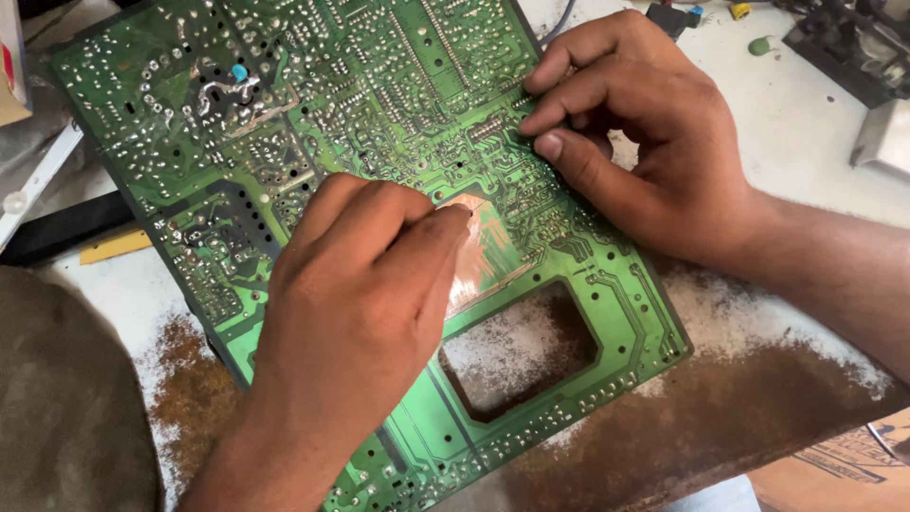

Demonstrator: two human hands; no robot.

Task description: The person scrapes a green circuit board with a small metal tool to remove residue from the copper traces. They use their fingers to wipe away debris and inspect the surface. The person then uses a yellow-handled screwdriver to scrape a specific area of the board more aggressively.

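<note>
Green circuit board point(379, 123) under both hands, left hand point(351, 313) grip pinched together on scraped copper patch point(483, 251), right hand point(645, 142) fingertips pressing board's edge

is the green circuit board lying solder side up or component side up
Solder side up. The green circuit board lies flat on the table, showing solder dots and copper traces, with one patch scraped to bare copper.
</note>
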